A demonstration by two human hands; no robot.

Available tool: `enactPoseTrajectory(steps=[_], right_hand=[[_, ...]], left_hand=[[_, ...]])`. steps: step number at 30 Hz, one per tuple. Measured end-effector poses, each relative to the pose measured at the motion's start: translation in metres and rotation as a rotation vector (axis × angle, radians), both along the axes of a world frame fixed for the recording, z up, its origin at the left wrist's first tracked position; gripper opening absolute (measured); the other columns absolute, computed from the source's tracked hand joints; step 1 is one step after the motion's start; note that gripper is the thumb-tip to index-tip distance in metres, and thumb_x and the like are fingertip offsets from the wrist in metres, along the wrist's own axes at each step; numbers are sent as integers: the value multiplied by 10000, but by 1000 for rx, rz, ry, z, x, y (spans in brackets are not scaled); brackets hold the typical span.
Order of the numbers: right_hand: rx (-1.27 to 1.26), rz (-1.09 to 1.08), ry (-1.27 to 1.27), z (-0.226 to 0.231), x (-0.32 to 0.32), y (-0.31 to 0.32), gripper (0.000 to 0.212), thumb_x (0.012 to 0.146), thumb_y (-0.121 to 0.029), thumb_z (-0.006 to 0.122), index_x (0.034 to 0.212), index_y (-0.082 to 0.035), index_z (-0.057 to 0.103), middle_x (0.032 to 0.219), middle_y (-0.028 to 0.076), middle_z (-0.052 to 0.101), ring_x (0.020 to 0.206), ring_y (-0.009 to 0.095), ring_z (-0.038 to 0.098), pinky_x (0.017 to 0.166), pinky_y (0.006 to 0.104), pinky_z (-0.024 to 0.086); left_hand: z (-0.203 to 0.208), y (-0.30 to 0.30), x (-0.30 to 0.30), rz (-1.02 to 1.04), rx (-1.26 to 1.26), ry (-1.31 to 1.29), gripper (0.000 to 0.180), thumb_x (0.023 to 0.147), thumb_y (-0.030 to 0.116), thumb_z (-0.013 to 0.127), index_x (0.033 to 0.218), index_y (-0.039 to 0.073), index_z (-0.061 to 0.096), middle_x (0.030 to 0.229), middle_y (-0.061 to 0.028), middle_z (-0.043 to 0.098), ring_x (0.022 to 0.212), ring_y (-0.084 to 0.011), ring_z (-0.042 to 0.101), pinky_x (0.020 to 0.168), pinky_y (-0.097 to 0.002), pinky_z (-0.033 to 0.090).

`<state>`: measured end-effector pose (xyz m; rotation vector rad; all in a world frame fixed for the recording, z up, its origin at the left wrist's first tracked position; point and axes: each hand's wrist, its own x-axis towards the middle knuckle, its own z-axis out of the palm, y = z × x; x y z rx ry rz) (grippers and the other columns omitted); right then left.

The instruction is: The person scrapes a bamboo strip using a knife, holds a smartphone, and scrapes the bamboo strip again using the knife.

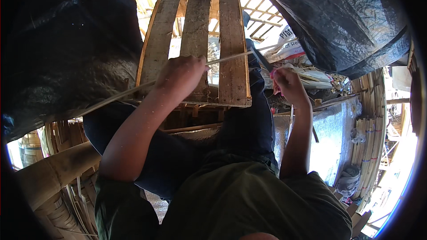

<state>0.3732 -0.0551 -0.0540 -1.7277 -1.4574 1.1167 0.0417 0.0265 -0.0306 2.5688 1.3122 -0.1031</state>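
Note:
My left hand (pixel 183 74) is closed around a long, thin pale strip (pixel 126 92), likely split bamboo or wood. The strip slants from the lower left up to the right, across a slatted wooden stand (pixel 195 31). In my right hand (pixel 289 84) is a knife (pixel 261 60), gripped by its pinkish handle. Its blade points up and left, and the tip end meets or crosses the strip just right of the stand. Whether the edge bites into the strip cannot be made out. The fingers of my left hand are partly hidden behind its back.
Dark plastic sheets (pixel 75 53) hang at the left and another sheet (pixel 338 22) at the upper right. A white printed sack (pixel 284 44) lies beyond my right hand. A thick bamboo pole (pixel 58 169) runs at lower left. Bundled strips (pixel 369 142) stand at the right.

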Motion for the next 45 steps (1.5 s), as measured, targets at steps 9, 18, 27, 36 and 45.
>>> enactPoseTrajectory(steps=[9, 18, 27, 36, 45], right_hand=[[73, 289, -201, -5, -31, -9, 141, 885, -141, 727, 998, -66, 765, 824, 89, 722, 712, 148, 637, 683, 315, 507], [-15, 553, -362, 5, -42, 29, 156, 886, -155, 719, 1020, -90, 764, 843, 107, 727, 722, 182, 674, 675, 313, 518], [107, 396, -601, -39, 2, 153, 154, 901, -236, 689, 979, -132, 772, 778, 140, 716, 694, 254, 701, 662, 380, 530], [318, -254, -657, -80, 29, 224, 421, 934, -435, 634, 794, -53, 742, 666, 147, 672, 593, 291, 644, 584, 418, 471], [-26, -68, -285, -5, -1, 108, 354, 916, -332, 701, 907, 20, 742, 633, 55, 642, 520, 103, 558, 519, 294, 460]], left_hand=[[31, 7, -36, 125, -61, -78, 285, 1019, 298, 488, 960, 32, 571, 784, -195, 649, 764, -376, 654, 683, -494, 494], [34, 10, -49, 189, -82, -144, 264, 1015, 263, 500, 956, 13, 560, 780, -219, 630, 759, -415, 623, 665, -498, 464], [42, 12, -58, 195, -67, -143, 281, 1016, 268, 485, 952, 4, 556, 798, -235, 624, 790, -428, 613, 694, -513, 449], [35, 18, -59, 178, 19, -123, 330, 1030, 303, 464, 897, 13, 551, 762, -190, 643, 733, -364, 650, 672, -485, 497], [48, 18, -66, 278, -118, -136, 307, 1027, 302, 455, 972, 13, 544, 835, -234, 616, 826, -431, 602, 714, -519, 443]])
